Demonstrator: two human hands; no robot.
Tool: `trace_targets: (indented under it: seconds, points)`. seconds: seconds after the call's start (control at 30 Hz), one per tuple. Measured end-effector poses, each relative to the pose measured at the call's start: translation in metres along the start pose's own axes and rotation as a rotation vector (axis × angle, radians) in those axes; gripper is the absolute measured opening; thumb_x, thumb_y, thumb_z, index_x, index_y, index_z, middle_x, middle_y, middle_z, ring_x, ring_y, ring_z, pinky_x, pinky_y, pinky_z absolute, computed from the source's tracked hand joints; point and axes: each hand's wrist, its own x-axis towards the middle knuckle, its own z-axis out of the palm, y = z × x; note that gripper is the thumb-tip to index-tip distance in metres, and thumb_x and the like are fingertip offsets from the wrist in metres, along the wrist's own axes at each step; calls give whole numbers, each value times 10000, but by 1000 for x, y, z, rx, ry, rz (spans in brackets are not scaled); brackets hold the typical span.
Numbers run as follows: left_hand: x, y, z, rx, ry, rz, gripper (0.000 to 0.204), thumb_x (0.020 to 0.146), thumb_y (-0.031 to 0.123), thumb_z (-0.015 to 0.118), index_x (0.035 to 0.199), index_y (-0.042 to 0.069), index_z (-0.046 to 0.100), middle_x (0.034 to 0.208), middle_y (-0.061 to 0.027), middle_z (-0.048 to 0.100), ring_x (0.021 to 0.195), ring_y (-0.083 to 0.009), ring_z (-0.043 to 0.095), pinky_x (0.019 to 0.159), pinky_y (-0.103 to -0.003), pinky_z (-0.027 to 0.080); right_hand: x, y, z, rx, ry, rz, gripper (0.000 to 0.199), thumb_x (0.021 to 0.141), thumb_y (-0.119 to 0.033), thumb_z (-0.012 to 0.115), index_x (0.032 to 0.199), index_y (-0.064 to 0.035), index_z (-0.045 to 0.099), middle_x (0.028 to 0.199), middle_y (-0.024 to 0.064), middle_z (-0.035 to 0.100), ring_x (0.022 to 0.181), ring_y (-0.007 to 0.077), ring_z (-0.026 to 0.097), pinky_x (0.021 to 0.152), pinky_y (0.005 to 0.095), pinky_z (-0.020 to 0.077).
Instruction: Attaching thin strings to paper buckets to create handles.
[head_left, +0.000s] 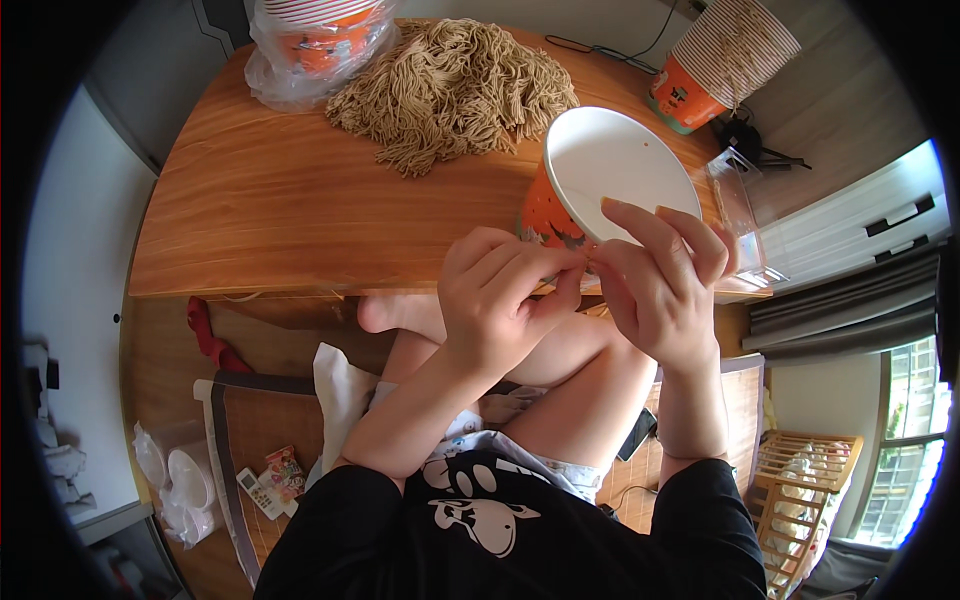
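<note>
Orange paper bucket with a white inside (600,175) is stood at the near edge of the round wooden table (280,215), its open mouth tilted toward the person, seemingly so the rim can be reached. Bare tabletop is left to its left, while a heap of tan twine loops (455,90) is piled further back, well apart. The right hand (665,290) is held at the near rim, fingers curled and pinched there. The left hand (500,295) is closed against it, fingertips pinched on something too small to be made out.
</note>
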Motion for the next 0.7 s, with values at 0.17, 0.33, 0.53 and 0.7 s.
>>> trace_targets:
  seconds: [0.17,0.33,0.53,0.7]
  points:
    - [-3,-7,5,125,60,91,241,627,64,813,832,157,727,749,51,696,683,-185,597,617,-321,458,4,-1,-1,84,-31,48,167,772,-238,747,924,-226,678,1237,-78,643,1124,184,510,1009,423,268]
    - [3,-5,3,18,10,41,229,656,24,808,849,122,732,752,17,700,679,-198,601,637,-324,475,5,3,0,159,-37,65,183,767,-220,766,930,-198,686,1228,-54,644,1129,216,510,991,411,295]
    - [4,0,3,-129,-23,-121,221,682,-9,788,872,84,723,735,-10,686,695,-219,618,653,-334,484,2,6,3,228,0,59,182,758,-208,775,926,-191,707,1188,-46,663,1105,231,528,961,384,322]
    - [-1,-1,5,-213,-62,-204,205,722,-27,754,899,66,708,751,-34,673,704,-218,622,660,-328,490,-2,6,7,215,43,72,221,741,-208,777,955,-202,723,1149,-51,675,1077,222,548,950,378,325]
